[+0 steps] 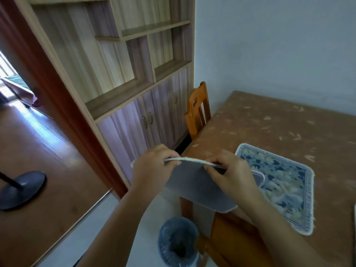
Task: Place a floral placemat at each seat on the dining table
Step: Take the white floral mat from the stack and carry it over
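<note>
— Pale floor point(81, 241) lies nearest us, and on it, right below our arms, stands a round bin point(178, 241) lined with a blue-grey bag.

— Beside the bin we see the orange wood of a near chair point(231, 234), tucked in at the table's corner.

— Above that, our two hands. What have we got?

— Our left hand point(152, 168) pinches the top edge of the held placemat point(194, 187), thumb on our side, fingers curled behind. Our right hand point(229, 174) pinches the same edge further along, in the same way.

— So the held placemat hangs in the air between them, plain grey back toward us, off the table point(279, 122).

— Yes. Just past our right hand a laid placemat point(279, 182) lies flat on the brown cloth, blue floral face up, fringe all round.

— A pale sliver at the right border may be another mat; we cannot tell.

— Further on, a far chair point(196, 110) stands at the table's left side, then a wooden cabinet point(134, 74) with open shelves above closed doors, and a bare wall point(269, 45) behind the table.

— Away to our left, a dark round stand base point(21, 187) sits on the wooden floor.
</note>
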The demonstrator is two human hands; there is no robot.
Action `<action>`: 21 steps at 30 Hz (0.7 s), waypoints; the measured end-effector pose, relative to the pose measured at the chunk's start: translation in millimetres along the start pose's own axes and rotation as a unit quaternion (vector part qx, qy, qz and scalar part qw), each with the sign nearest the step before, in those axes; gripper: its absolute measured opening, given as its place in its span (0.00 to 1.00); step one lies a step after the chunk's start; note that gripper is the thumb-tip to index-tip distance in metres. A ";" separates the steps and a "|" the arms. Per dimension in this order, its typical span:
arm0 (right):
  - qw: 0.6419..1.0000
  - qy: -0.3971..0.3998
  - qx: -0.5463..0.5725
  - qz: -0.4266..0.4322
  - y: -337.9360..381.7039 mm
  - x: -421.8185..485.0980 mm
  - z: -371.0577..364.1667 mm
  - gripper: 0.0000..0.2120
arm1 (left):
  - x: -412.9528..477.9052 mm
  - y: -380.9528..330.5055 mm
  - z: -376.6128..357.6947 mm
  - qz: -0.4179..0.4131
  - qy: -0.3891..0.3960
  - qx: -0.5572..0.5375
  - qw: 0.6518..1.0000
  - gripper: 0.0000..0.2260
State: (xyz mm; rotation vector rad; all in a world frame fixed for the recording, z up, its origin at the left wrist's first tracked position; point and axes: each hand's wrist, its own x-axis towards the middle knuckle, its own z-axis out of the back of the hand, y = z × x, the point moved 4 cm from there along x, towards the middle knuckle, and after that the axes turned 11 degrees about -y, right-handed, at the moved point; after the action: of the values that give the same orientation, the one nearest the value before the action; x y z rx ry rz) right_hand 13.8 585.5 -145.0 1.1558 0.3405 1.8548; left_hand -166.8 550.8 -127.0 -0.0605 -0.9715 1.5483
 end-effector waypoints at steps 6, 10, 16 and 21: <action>1.000 0.011 -0.018 -0.002 14.0 43.8 -57.9 0.06 | 45.6 61.9 5.2 0.022 -0.003 -0.028 0.999 0.05; 0.999 0.021 -0.040 -0.017 21.6 68.7 -98.5 0.05 | 79.7 105.6 5.0 0.021 0.009 -0.034 0.999 0.05; 0.995 -0.005 -0.093 -0.027 42.1 112.1 -164.6 0.05 | 142.4 170.7 14.1 -0.002 0.034 -0.090 0.995 0.04; 0.989 -0.055 -0.126 -0.047 70.7 154.8 -216.3 0.06 | 210.8 217.3 36.0 -0.062 0.052 -0.113 0.990 0.04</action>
State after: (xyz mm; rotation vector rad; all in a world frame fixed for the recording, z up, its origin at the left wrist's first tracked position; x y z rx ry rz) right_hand -227.8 715.9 -125.2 1.0453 0.0924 1.6884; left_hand -413.1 730.4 -132.5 -0.2334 -1.0439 1.3037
